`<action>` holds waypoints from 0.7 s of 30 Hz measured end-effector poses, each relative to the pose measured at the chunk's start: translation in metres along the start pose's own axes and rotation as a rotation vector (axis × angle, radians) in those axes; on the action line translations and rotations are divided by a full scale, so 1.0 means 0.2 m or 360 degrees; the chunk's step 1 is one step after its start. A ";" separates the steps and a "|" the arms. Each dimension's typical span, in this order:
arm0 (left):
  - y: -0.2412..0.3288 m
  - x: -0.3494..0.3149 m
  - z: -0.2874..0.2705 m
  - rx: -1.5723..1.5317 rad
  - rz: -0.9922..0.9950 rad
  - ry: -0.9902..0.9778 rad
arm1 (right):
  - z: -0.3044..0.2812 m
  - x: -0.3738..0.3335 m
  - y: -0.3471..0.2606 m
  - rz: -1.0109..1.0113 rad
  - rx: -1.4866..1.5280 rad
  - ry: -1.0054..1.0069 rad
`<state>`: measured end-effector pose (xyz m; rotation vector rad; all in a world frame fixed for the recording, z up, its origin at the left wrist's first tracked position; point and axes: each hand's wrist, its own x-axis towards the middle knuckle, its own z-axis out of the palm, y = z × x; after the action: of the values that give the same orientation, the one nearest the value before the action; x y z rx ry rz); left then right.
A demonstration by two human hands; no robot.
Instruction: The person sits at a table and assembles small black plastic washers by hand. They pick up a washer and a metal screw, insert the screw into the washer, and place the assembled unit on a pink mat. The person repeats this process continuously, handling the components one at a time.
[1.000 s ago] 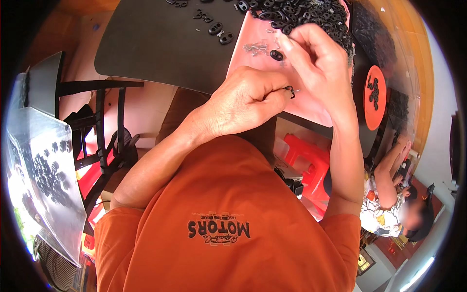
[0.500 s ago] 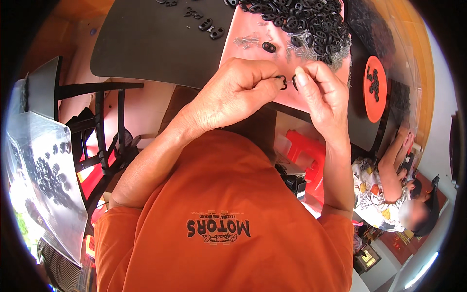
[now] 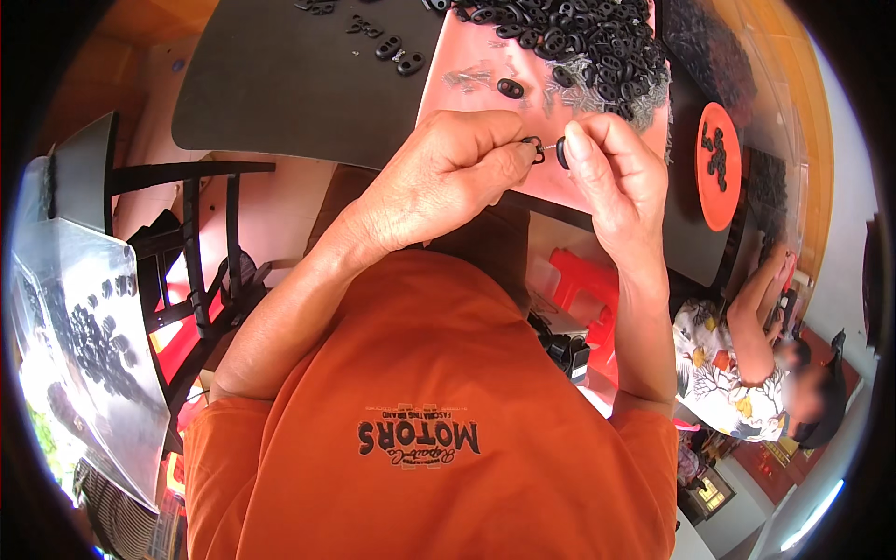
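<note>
The left hand is pinching a black looped part between thumb and forefinger, and the right hand is gripping a black oval piece just beside it, both parts hanging over the near part of a pink sheet. Beyond them, a lone two-holed oval is lying near scattered silvery bits and a heap of black pieces.

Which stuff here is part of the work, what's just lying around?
Part of the work:
- black looped piece, in the left hand
- black rounded piece, in the right hand
- heaped black pieces
- small silvery pieces
- pink surface

Apparently just around:
- red stool
- black chair
</note>
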<state>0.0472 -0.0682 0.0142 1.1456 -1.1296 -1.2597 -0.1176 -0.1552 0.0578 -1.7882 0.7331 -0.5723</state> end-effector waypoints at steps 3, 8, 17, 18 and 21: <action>0.00 0.00 0.00 -0.0011 0.0014 0.0000 | 0.00 0.01 0.02 -0.0045 -0.0066 -0.0005; 0.01 0.00 -0.01 -0.0018 -0.0029 -0.0042 | 0.01 0.01 0.02 -0.0049 -0.0072 0.0002; 0.00 -0.01 -0.02 -0.0007 0.0024 -0.0047 | 0.03 0.00 0.04 -0.0103 -0.0163 -0.0052; 0.00 -0.01 -0.02 -0.0005 0.0039 -0.0048 | 0.03 0.00 0.03 -0.0110 -0.0176 -0.0052; 0.00 -0.01 -0.02 -0.0107 0.0013 0.0019 | 0.04 0.00 0.02 -0.0119 -0.0135 -0.0037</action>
<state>0.0508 -0.0654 0.0145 1.0960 -1.0738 -1.2738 -0.1128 -0.1519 0.0518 -1.9043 0.6860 -0.5765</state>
